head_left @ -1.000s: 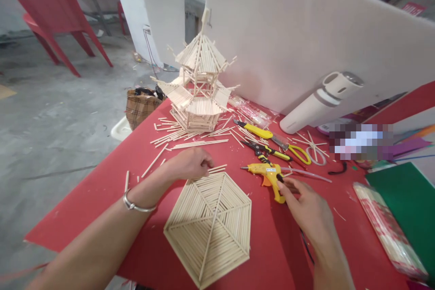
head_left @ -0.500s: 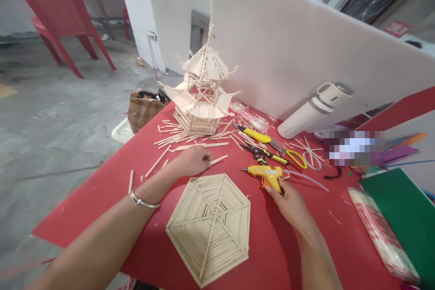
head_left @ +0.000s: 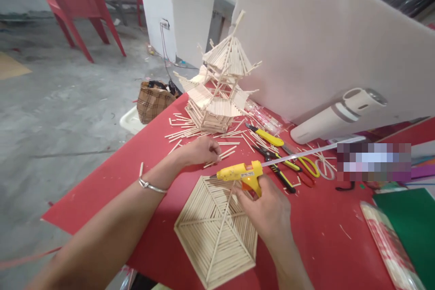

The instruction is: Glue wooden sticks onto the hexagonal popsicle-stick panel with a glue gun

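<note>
My right hand (head_left: pixel 270 208) is wrapped round the handle of a yellow glue gun (head_left: pixel 239 172), a long clear glue stick trailing from its back. The nozzle points left, over the upper corner of a hexagonal panel (head_left: pixel 193 217) made of thin wooden sticks. Just beyond that corner, my left hand (head_left: pixel 200 150) is closed, its fingertips pinching a thin wooden stick (head_left: pixel 228 152) low over the table. Behind it stands a tiered pagoda model (head_left: pixel 222 108) of the same sticks, with loose sticks (head_left: pixel 183 132) scattered round its base.
On the red table (head_left: pixel 326 244) lie a yellow cutter knife (head_left: pixel 268 137), black-and-yellow pliers (head_left: pixel 280 176) and yellow-handled scissors (head_left: pixel 309 166). A white flask (head_left: pixel 335 115) stands by the board. Packed sticks (head_left: pixel 390 247) and a green sheet (head_left: pixel 408 231) lie right. A checked bag (head_left: pixel 154 102) is beyond the left edge.
My right hand has brought the glue gun left, from beside the panel to above its upper corner. My left hand stays near the same spot with the stick. The view has shifted slightly.
</note>
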The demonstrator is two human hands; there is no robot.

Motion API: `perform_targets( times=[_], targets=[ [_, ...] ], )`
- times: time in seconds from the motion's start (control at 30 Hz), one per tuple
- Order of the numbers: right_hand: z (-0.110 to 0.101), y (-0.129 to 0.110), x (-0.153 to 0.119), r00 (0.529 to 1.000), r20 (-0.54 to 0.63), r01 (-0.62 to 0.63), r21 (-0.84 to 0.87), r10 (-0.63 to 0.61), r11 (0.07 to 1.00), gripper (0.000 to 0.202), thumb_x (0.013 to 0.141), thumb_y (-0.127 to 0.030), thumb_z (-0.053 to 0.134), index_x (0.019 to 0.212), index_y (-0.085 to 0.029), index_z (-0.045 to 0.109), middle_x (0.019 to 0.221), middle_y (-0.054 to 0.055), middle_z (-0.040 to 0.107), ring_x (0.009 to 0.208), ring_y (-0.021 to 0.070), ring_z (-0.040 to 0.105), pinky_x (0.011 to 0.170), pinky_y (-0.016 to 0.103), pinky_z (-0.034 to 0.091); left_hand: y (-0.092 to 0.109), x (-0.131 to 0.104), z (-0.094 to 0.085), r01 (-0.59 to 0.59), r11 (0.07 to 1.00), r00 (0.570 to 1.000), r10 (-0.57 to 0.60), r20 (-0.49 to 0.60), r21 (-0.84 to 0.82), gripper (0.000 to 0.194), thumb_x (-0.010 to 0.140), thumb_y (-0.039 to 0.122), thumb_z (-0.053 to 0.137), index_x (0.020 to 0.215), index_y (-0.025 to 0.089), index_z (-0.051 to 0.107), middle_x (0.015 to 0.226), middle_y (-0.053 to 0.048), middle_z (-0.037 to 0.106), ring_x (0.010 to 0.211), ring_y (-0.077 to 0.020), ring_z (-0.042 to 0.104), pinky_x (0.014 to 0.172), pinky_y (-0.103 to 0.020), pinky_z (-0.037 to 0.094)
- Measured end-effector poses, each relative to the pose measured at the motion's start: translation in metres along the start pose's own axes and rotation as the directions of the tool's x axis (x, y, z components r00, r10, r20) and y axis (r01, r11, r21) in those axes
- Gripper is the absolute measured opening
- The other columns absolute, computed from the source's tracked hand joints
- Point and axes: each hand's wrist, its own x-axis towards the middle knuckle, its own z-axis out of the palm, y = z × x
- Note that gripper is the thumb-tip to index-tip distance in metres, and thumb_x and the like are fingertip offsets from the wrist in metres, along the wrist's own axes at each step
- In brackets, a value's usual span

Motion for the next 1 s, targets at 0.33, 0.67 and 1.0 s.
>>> perform_targets(
  times=[0.33,0.67,1.0],
  targets=[
    [0.018,-0.011,0.007,0.987,-0.056,0.144,-0.150,-0.154,0.978,0.023,0.086,-0.038,0.056,0.098,-0.019,0.062,0.095,0.006,0.068,0.076,0.0196,0.062,0.057,0.028,0.034,0.001,0.002,-0.002,0.020,0.998,1.000,-0.019,0.021,-0.065,0.014,0.072,0.018,0.063,0.080,0.011,0.071,0.058,0.001,0.058,0.055,-0.0105,0.049,0.055,-0.025,0.038],
    [0.019,-0.012,0.008,0.985,-0.060,0.148,-0.162,-0.159,0.976,0.016,0.086,-0.031,0.054,0.094,-0.019,0.061,0.093,0.005,0.066,0.070,0.0161,0.057,0.056,0.026,0.029,0.003,0.001,-0.002,0.008,1.000,1.000,-0.008,-0.005,-0.029,0.010,0.071,0.015,0.062,0.074,0.013,0.071,0.059,0.000,0.062,0.056,-0.0112,0.051,0.055,-0.025,0.037],
    [0.020,-0.012,0.008,0.987,-0.059,0.140,-0.173,-0.152,0.975,0.017,0.085,-0.030,0.054,0.096,-0.019,0.061,0.094,0.005,0.067,0.067,0.0152,0.056,0.055,0.026,0.027,0.003,0.002,-0.002,-0.001,1.000,1.000,0.001,-0.004,-0.012,0.010,0.070,0.015,0.063,0.075,0.012,0.071,0.060,0.000,0.062,0.056,-0.0106,0.049,0.056,-0.025,0.037]
  ],
)
